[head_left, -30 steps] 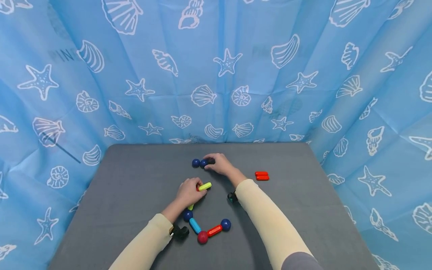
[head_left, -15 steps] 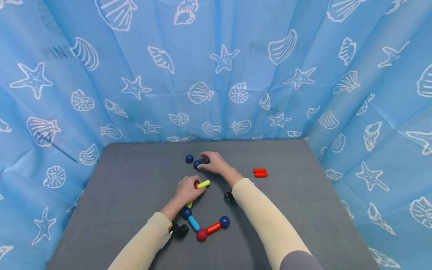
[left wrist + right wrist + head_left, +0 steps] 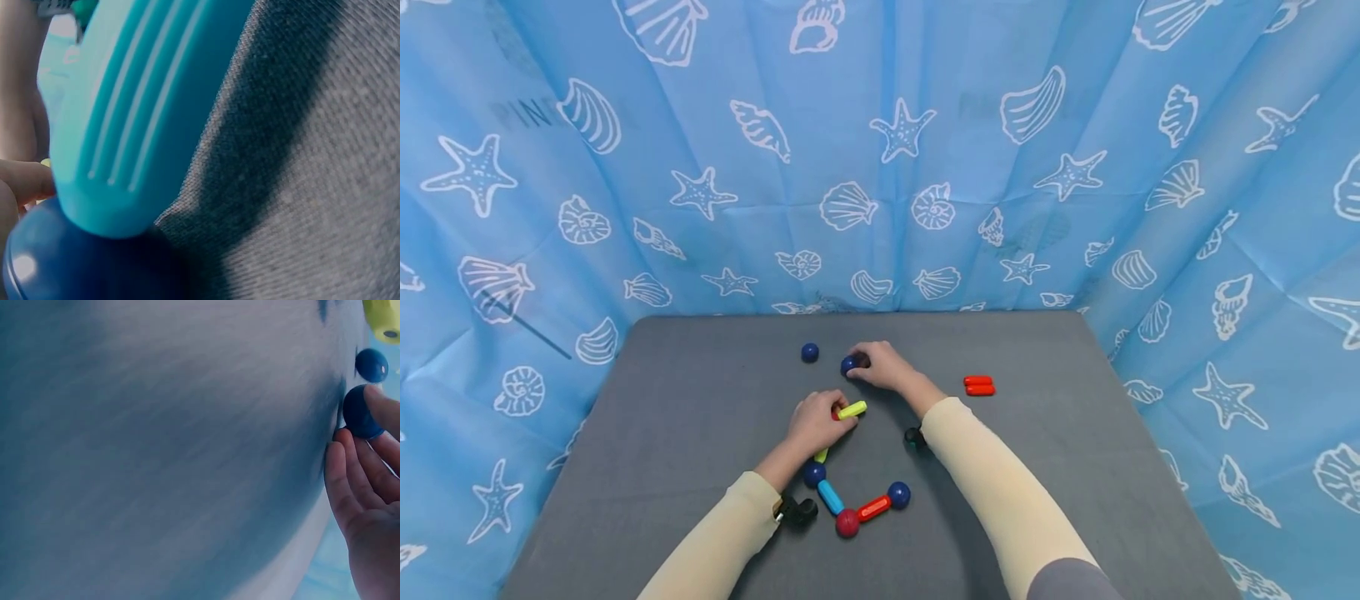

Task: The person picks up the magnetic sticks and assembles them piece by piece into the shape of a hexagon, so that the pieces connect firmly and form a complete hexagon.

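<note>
My left hand (image 3: 835, 415) grips a yellow-green rod (image 3: 853, 409) with a red ball (image 3: 836, 412) tucked against my fingers. Its lower end joins a chain on the grey table (image 3: 685, 417): a blue ball (image 3: 814, 474), a light blue rod (image 3: 831, 497), a dark red ball (image 3: 847, 523), a red rod (image 3: 876, 507) and another blue ball (image 3: 898, 494). The left wrist view shows the light blue rod (image 3: 144, 106) on its blue ball (image 3: 81, 262). Farther back, my right hand (image 3: 856, 365) pinches a dark blue ball (image 3: 848, 364) (image 3: 361, 412).
A loose dark blue ball (image 3: 809, 352) (image 3: 372, 364) lies left of my right hand. A pair of red rods (image 3: 979, 386) lies on the right. A blue curtain (image 3: 880, 167) printed with shells surrounds the table on three sides.
The two blue balls that lay together have parted: one has rolled left, the other stays in my right fingers. My left hand has hardly moved.
</note>
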Action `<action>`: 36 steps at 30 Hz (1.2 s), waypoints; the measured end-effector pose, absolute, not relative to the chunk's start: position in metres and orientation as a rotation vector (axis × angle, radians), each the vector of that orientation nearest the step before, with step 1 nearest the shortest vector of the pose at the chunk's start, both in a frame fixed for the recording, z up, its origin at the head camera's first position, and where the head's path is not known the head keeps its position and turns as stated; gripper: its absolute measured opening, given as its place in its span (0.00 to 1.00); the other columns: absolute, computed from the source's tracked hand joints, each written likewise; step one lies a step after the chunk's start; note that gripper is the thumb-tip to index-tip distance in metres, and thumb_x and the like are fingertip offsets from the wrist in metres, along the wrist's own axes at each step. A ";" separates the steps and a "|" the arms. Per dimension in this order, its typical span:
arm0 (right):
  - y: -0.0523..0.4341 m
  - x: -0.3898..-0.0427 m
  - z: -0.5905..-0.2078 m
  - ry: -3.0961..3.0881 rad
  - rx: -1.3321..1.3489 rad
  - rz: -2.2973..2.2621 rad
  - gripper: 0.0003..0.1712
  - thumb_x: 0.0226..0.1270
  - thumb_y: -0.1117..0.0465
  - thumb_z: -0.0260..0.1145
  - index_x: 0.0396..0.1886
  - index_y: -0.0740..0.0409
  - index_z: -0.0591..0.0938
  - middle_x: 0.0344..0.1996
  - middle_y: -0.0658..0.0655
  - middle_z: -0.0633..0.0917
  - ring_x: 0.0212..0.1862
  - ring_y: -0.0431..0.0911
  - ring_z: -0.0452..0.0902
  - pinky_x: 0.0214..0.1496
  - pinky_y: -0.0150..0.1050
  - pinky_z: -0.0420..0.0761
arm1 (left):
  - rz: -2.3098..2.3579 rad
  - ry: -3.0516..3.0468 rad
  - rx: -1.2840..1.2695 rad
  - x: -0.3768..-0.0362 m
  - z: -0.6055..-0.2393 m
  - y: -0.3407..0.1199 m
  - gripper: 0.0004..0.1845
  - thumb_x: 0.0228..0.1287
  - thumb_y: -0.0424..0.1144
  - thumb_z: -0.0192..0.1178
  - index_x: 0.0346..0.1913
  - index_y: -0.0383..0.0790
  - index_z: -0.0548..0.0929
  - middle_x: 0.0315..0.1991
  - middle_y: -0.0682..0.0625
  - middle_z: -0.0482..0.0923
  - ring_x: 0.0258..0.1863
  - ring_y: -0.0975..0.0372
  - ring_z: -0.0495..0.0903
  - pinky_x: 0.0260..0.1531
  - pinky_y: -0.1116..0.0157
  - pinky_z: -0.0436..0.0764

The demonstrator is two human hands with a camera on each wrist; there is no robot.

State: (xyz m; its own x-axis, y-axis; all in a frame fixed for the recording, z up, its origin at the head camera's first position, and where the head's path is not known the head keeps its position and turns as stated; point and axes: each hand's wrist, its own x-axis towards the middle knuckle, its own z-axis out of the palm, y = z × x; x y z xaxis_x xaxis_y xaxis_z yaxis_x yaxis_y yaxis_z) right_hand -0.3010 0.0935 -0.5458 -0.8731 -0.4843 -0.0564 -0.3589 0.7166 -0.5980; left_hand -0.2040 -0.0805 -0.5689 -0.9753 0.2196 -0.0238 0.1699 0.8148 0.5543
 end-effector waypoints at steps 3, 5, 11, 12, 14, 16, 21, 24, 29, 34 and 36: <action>0.106 -0.293 -0.547 2.705 -0.640 -0.899 0.21 0.69 0.55 0.71 0.58 0.57 0.82 0.49 0.57 0.86 0.48 0.46 0.84 0.53 0.43 0.82 | 0.865 2.912 0.300 -0.203 -0.569 -0.081 0.13 0.60 0.51 0.71 0.41 0.48 0.85 0.30 0.55 0.77 0.32 0.60 0.70 0.37 0.60 0.69; 0.114 -0.287 -0.548 2.695 -0.626 -0.917 0.21 0.68 0.56 0.71 0.58 0.57 0.83 0.48 0.57 0.86 0.47 0.46 0.83 0.53 0.44 0.81 | 0.862 2.917 0.294 -0.202 -0.569 -0.081 0.13 0.61 0.51 0.71 0.43 0.48 0.86 0.32 0.55 0.79 0.33 0.60 0.71 0.38 0.59 0.70; 0.136 -0.267 -0.547 2.700 -0.612 -0.949 0.21 0.66 0.57 0.73 0.57 0.57 0.83 0.45 0.55 0.87 0.44 0.44 0.82 0.52 0.44 0.81 | 0.857 2.925 0.274 -0.199 -0.565 -0.079 0.15 0.61 0.50 0.71 0.46 0.47 0.88 0.36 0.53 0.83 0.34 0.60 0.73 0.39 0.57 0.73; 0.140 -0.264 -0.546 2.700 -0.605 -0.955 0.21 0.66 0.57 0.73 0.56 0.57 0.83 0.44 0.55 0.87 0.43 0.44 0.82 0.52 0.44 0.81 | 0.850 2.925 0.266 -0.199 -0.565 -0.079 0.15 0.61 0.50 0.71 0.47 0.47 0.88 0.36 0.53 0.83 0.34 0.60 0.73 0.39 0.57 0.73; 0.145 -0.258 -0.546 2.690 -0.595 -0.967 0.21 0.65 0.58 0.74 0.56 0.56 0.83 0.44 0.55 0.86 0.44 0.43 0.81 0.53 0.45 0.81 | 0.842 2.923 0.243 -0.199 -0.564 -0.079 0.15 0.61 0.50 0.71 0.47 0.47 0.88 0.37 0.52 0.83 0.34 0.60 0.73 0.39 0.58 0.74; 0.148 -0.252 -0.546 2.676 -0.598 -0.976 0.21 0.65 0.58 0.74 0.56 0.55 0.83 0.45 0.54 0.87 0.45 0.44 0.82 0.54 0.45 0.82 | 0.826 2.922 0.217 -0.198 -0.564 -0.079 0.16 0.61 0.50 0.71 0.48 0.47 0.88 0.37 0.52 0.83 0.34 0.59 0.74 0.38 0.58 0.75; 0.151 -0.242 -0.547 2.633 -0.630 -0.991 0.21 0.65 0.59 0.73 0.57 0.53 0.84 0.48 0.54 0.87 0.48 0.44 0.82 0.57 0.46 0.81 | 0.806 2.918 0.192 -0.196 -0.561 -0.078 0.15 0.62 0.49 0.71 0.47 0.46 0.88 0.37 0.51 0.82 0.34 0.59 0.73 0.37 0.58 0.75; 0.150 -0.237 -0.546 2.595 -0.660 -0.986 0.20 0.65 0.60 0.73 0.57 0.52 0.84 0.48 0.53 0.87 0.49 0.45 0.82 0.58 0.47 0.80 | 0.808 2.912 0.188 -0.192 -0.559 -0.076 0.16 0.62 0.49 0.71 0.48 0.45 0.88 0.37 0.51 0.83 0.33 0.59 0.72 0.36 0.59 0.75; 0.150 -0.232 -0.547 2.528 -0.706 -0.988 0.21 0.66 0.62 0.72 0.58 0.51 0.84 0.48 0.53 0.87 0.48 0.45 0.82 0.57 0.47 0.81 | 0.805 2.903 0.209 -0.189 -0.559 -0.072 0.16 0.61 0.49 0.72 0.47 0.46 0.88 0.36 0.51 0.83 0.31 0.60 0.72 0.34 0.61 0.74; 0.153 -0.230 -0.549 2.496 -0.712 -1.027 0.22 0.66 0.63 0.71 0.60 0.51 0.83 0.49 0.53 0.86 0.48 0.44 0.82 0.57 0.47 0.81 | 0.837 2.874 0.265 -0.189 -0.560 -0.074 0.15 0.59 0.49 0.73 0.45 0.46 0.88 0.33 0.53 0.81 0.30 0.60 0.72 0.33 0.62 0.72; 0.157 -0.229 -0.549 2.494 -0.693 -1.063 0.23 0.66 0.64 0.71 0.61 0.52 0.82 0.50 0.54 0.86 0.49 0.45 0.82 0.57 0.48 0.81 | 0.861 2.866 0.275 -0.190 -0.561 -0.076 0.15 0.60 0.49 0.73 0.45 0.45 0.88 0.33 0.53 0.80 0.30 0.60 0.72 0.32 0.62 0.71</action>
State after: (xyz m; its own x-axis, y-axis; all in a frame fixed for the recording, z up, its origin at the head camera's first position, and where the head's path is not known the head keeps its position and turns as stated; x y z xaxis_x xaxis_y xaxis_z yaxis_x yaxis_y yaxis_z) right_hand -0.2294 0.1567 -0.5489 -0.8224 -0.5567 -0.1172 -0.3010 0.6006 -0.7407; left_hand -0.1896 -0.0756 -0.5612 -0.9740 0.2130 -0.0776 0.1349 0.8198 0.5565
